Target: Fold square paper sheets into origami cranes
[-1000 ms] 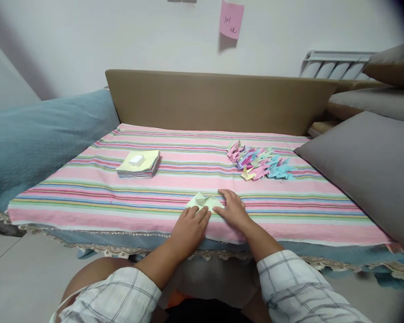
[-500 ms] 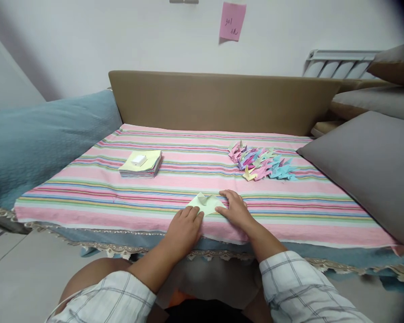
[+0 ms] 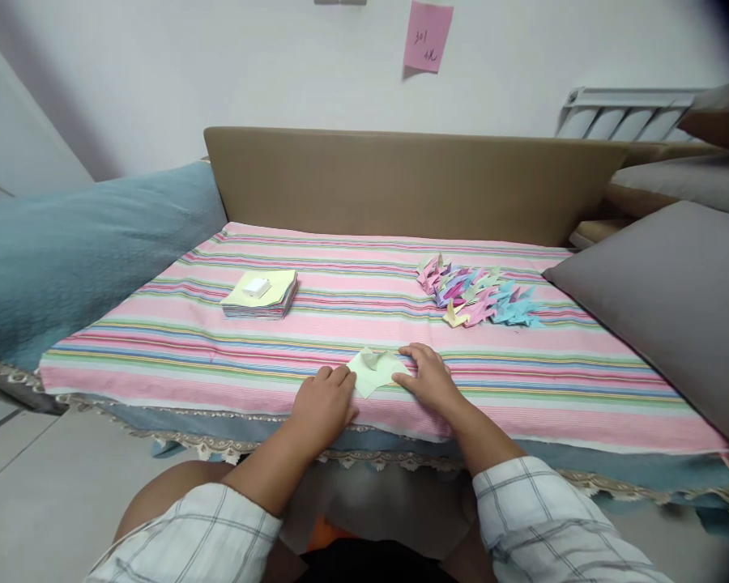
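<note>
A pale green sheet of folded paper (image 3: 370,379) lies near the front of the striped cloth, with a small raised flap at its top. My left hand (image 3: 325,407) holds its left corner, the fingers close together on the edge and the thumb lower down, apart from the sheet. On the opposite side, my right hand (image 3: 430,380) has the right corner between thumb and index finger; the thumb rests on the paper. The undersides of both hands are hidden.
To the left stands a stack of coloured paper sheets (image 3: 260,304) with a small white box (image 3: 256,287) on top. Many folded paper cranes (image 3: 477,295) in several colours are gathered behind and right of my hands. A grey cushion (image 3: 674,300) borders the striped cloth (image 3: 176,348) on the right.
My left hand has drawn back to the left, baring the paper's lower point. My right hand stays at the right corner. The whole view has shifted slightly.
</note>
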### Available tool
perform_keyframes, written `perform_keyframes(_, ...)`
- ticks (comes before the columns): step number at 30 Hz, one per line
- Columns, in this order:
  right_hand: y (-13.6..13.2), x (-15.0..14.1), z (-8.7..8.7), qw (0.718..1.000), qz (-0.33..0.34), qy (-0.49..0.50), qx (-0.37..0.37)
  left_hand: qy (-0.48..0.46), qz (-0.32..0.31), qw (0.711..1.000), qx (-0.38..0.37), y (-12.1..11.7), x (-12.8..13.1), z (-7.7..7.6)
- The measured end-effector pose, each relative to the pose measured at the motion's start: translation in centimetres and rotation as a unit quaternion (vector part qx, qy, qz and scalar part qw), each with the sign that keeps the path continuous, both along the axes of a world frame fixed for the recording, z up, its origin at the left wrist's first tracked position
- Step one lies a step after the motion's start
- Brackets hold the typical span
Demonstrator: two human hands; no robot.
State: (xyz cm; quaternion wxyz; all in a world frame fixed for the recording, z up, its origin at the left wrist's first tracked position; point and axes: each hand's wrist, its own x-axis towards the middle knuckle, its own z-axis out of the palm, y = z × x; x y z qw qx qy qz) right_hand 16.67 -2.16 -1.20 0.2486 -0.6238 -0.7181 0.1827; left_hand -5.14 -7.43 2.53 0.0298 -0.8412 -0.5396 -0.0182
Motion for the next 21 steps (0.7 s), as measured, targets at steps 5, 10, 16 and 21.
perform_keyframes(5,-0.1,0.0,0.1,1.0,0.001,-0.002,-0.007,0.005,0.034,0.999,-0.01,0.9,-1.4,0.6)
perform_keyframes(10,-0.2,-0.2,0.5,1.0,-0.004,-0.003,-0.004,0.015,0.1,0.995,-0.019,1.3,-2.3,2.1)
perform_keyframes(16,-0.4,-0.5,0.9,0.999,0.018,0.051,0.004,-0.089,-0.035,0.995,0.005,-0.1,0.2,1.1)
perform_keyframes(21,-0.7,-0.8,1.1,0.993,0.014,0.113,-0.026,-0.082,-0.098,0.992,-0.016,-0.2,2.2,-1.6)
